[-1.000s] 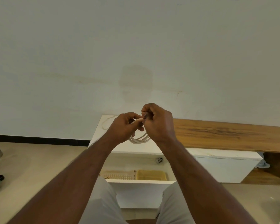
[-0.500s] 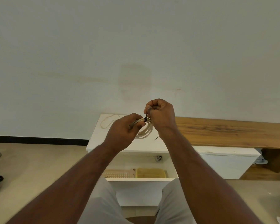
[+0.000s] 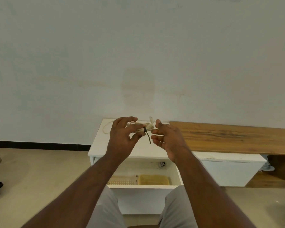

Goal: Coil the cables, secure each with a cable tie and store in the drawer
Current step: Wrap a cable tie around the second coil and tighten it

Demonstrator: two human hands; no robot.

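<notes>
Pale bare wall fills the frame above a white low cabinet (image 3: 130, 150). At centre, the left hand (image 3: 122, 137) pinches a coiled cream cable (image 3: 142, 127) bound by a black cable tie (image 3: 147, 134); the right hand (image 3: 167, 137) hovers relaxed, fingers spread, beside it. Lowering the bundle flat into the open white drawer (image 3: 143, 186) below should keep the coil tidy.

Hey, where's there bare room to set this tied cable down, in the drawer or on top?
In the open drawer, the back part behind the yellow tray and cream tray looks bare. On the white cabinet top, the front strip below the hands is free. The loose cable crowds its back left corner.
</notes>
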